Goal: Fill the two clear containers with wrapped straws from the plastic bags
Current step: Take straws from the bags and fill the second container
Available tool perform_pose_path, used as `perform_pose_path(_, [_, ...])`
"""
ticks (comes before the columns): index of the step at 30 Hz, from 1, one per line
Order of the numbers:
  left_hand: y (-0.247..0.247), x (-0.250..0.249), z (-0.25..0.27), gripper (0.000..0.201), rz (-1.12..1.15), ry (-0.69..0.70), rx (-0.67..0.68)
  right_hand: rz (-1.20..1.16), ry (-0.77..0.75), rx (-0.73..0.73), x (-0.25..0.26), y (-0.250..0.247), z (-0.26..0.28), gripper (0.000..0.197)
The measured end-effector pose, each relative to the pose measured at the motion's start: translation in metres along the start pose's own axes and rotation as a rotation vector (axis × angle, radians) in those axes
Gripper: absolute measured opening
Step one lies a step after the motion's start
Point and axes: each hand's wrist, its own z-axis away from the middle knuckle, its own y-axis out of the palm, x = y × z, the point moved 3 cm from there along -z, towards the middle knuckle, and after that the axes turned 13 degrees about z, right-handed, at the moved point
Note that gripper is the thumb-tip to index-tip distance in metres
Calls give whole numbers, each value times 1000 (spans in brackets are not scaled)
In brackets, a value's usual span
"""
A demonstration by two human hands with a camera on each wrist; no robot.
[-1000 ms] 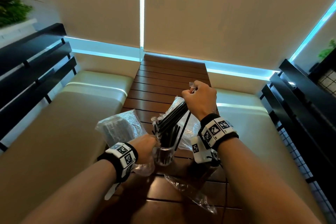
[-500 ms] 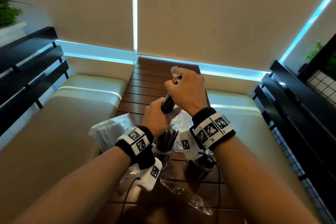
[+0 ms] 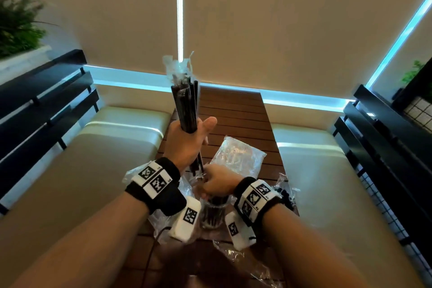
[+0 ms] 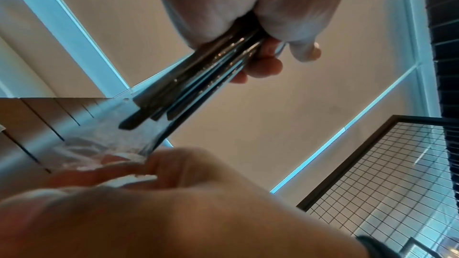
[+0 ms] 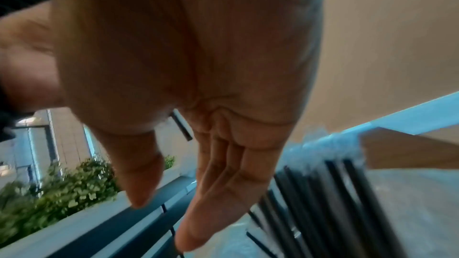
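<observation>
Left hand (image 3: pixel 188 145) is up over the middle of the slatted worktop (image 3: pixel 236 112), its grip clamped round a bundle of black wrapped straws (image 3: pixel 184 105). The bundle stands nearly upright, clear wrapper ends fanning out at the top and lower ends pointing down at the clear container (image 3: pixel 214 216). The left wrist view has the fingers wrapped tight about the bundle (image 4: pixel 198 77), thumb pressed across it. The container sits on the worktop between the two wrists, dark straws standing inside. Right hand (image 3: pixel 217 183) is low, just above the container's rim, right by the bundle's lower ends. From the right wrist that hand (image 5: pixel 186 56) shows fingers stretched out and thumb apart, grip spread with nothing in it. Whether the fingertips touch the wrappers I cannot tell. A crinkled plastic bag (image 3: pixel 238 156) lies flat on the worktop just beyond the right hand. Another clear bag (image 3: pixel 247 262) lies at the near edge under the right forearm.
</observation>
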Motion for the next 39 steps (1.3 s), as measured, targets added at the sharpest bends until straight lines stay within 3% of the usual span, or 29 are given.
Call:
perform_pose_path(3, [3,-1,3,46,-26,-14,22,-270,33,-24,10,-2,-7,7])
perform_pose_path(8, [5,6,10,35,-91,-82,12,-545,-30,15,19,-2,-2,15])
perform_pose_path(11, [-3,12,7,39,-144,-76,15,-553,-34,-5,17,-18,11,37])
perform_pose_path(13, [-13,20,5,40,-257,-48,-10,-386,5,-223,12,-46,20,44])
perform_pose_path(15, [-20,26,7,40,-400,-41,-12,-358,-14,-648,19,-88,40,34])
perform_pose_path(17, [-21,29,16,40,-461,-18,15,-382,-159,-995,40,-125,68,35])
perform_pose_path(18, [-19,29,19,44,-472,6,42,-323,-238,-1060,55,-136,79,36])
perform_pose_path(19, [-15,29,21,47,-477,27,65,-192,-278,-1045,70,-142,85,38])
perform_pose_path(22, [-5,29,17,41,-467,23,73,232,-195,-766,96,-127,75,51])
perform_pose_path(24, [-5,31,11,37,-481,29,78,264,-153,-757,93,-114,65,52])
perform_pose_path(27, [-6,33,14,38,-493,83,137,329,-56,-869,79,-106,61,46])
perform_pose_path(29, [-4,32,18,40,-460,97,152,445,25,-854,71,-105,63,50])
perform_pose_path(33, [11,37,31,43,-468,35,147,468,15,-788,58,-107,66,30])
perform_pose_path(37, [19,57,43,43,-427,-132,390,420,44,-717,34,-104,64,31])
perform_pose_path(39, [9,73,47,58,-438,-248,500,394,92,-694,19,-101,62,32])
